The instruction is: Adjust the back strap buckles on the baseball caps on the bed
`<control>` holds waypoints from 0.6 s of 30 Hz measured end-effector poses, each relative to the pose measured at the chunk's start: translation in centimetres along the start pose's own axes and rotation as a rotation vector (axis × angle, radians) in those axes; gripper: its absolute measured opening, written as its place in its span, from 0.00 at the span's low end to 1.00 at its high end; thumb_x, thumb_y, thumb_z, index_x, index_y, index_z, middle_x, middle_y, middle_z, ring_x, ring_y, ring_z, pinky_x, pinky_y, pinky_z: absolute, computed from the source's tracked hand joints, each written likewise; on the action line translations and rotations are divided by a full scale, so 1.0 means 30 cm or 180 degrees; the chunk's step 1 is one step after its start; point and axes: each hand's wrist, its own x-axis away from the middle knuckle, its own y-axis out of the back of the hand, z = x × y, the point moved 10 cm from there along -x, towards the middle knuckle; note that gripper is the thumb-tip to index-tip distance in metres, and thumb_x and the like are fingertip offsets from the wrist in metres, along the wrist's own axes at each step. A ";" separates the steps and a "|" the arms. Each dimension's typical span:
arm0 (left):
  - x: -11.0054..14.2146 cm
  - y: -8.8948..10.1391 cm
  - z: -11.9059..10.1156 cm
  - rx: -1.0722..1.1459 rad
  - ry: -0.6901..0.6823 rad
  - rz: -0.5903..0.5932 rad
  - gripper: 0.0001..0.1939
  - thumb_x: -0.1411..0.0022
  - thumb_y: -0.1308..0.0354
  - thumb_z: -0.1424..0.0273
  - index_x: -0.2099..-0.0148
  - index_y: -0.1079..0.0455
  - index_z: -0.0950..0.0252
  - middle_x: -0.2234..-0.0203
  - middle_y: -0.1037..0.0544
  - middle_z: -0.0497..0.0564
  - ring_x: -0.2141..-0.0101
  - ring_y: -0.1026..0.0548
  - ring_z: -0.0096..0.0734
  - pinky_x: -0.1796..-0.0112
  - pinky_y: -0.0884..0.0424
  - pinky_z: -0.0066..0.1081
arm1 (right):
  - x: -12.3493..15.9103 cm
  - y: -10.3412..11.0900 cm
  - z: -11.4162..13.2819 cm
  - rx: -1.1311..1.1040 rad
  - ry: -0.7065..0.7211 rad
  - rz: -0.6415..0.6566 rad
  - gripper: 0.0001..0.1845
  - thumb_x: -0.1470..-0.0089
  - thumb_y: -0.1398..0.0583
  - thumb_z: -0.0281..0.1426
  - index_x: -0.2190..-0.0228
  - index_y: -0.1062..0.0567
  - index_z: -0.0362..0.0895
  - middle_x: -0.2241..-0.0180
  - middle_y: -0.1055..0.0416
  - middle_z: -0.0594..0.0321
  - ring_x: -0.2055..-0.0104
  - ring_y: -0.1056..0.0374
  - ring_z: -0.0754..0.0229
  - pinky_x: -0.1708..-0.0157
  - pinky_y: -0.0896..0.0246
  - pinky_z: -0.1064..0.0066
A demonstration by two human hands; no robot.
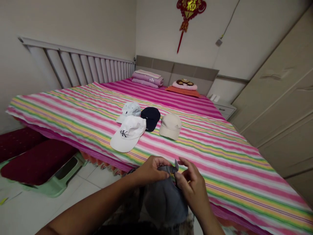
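Observation:
A grey baseball cap (pixel 166 199) hangs between my hands at the bed's near edge, its back strap and buckle uppermost. My left hand (pixel 155 171) is closed on the strap's left part, thumb in front and fingers behind. On the other side, my right hand (pixel 192 181) pinches the cap near the buckle, with the strap's loose end sticking up beside the index finger. Beyond them on the bed lie a white cap with black letters (pixel 129 132), a pale blue cap (pixel 132 109), a navy cap (pixel 151 118) and a beige cap (pixel 170 125).
A striped sheet (pixel 220 156) covers the bed. Folded bedding (pixel 148 80) and a pillow with a cartoon face (pixel 184 85) sit by the headboard (pixel 158 65). Dark red padded stools (pixel 39 160) stand at left, a radiator (pixel 80 65) behind them. A wardrobe (pixel 276 98) is at right.

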 end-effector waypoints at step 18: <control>0.080 0.138 -0.108 0.1997 -0.0472 0.0251 0.13 0.52 0.40 0.66 0.70 0.40 0.68 0.82 0.34 0.46 0.83 0.36 0.19 0.81 0.41 0.21 | -0.058 -0.107 -0.173 -0.1915 -0.1145 0.0461 0.15 0.59 0.37 0.42 0.73 0.29 0.43 0.72 0.28 0.61 0.72 0.35 0.63 0.72 0.44 0.73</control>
